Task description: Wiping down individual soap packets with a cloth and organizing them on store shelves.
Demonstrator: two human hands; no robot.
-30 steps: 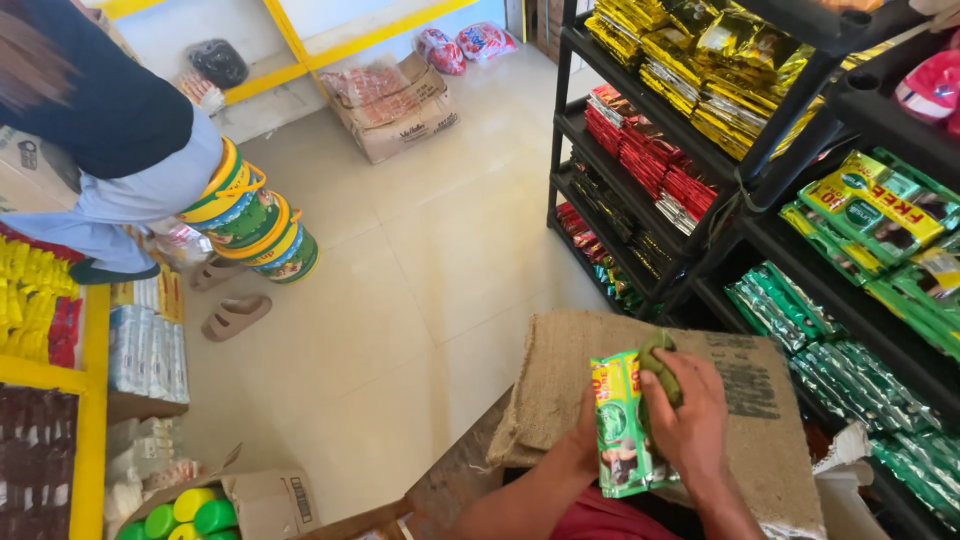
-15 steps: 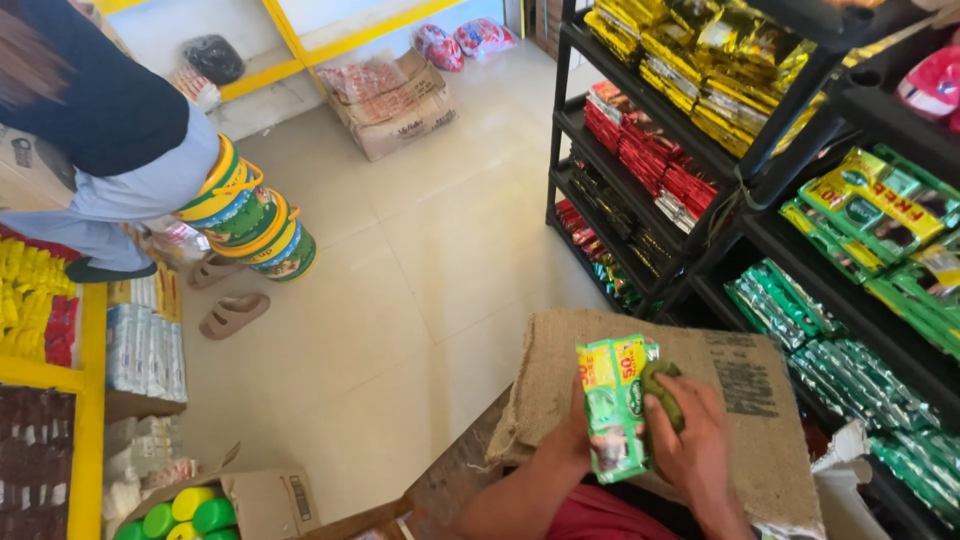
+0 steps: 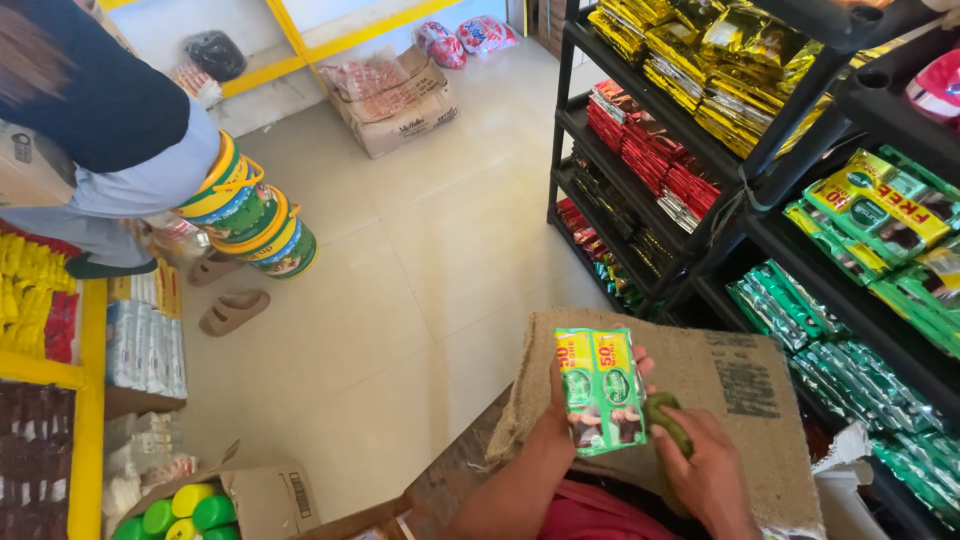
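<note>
- Far left, yellow shelving [image 3: 90,400] carries yellow and red sachet strips, with another person [image 3: 100,110] bent over beside stacked green-and-yellow printed buckets [image 3: 250,215].
- At the bottom left, an open cardboard box [image 3: 270,495] shows green and yellow round caps.
- The left hand [image 3: 560,420] is closed around the edge of a flat green twin sachet pack with yellow corner patches [image 3: 598,390], held upright over a brown burlap sack [image 3: 740,400], apparently so its printed face can be wiped.
- The right hand [image 3: 710,470] grips a wadded olive-green cloth [image 3: 668,420], pressed against the pack's right edge.
- At right, black shelving [image 3: 640,170] holds gold, red and green foil packets in sorted rows.
</note>
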